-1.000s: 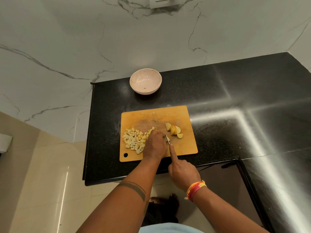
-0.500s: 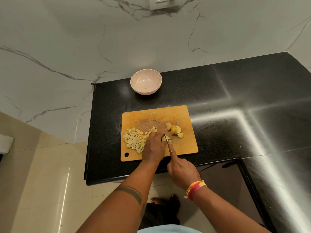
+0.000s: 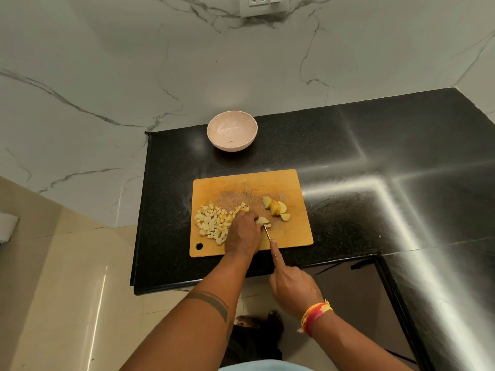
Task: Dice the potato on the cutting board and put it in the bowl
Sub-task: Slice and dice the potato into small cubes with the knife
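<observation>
An orange cutting board lies on the black counter. A heap of diced potato covers its left part. Several potato wedges lie at its right middle. My left hand holds a small potato piece down on the board. My right hand grips a knife, index finger stretched along the blade's spine. The blade's tip meets the held piece. The pale pink bowl stands behind the board with nothing visible in it.
The black counter stretches to the right and wraps round a corner. Its front edge runs just below the board. A marble wall with a socket plate rises behind. Tiled floor lies at the left.
The knife has worked slightly on the held piece, whose pale cut face now shows beside my left fingers. Both hands stay in nearly the same place.
</observation>
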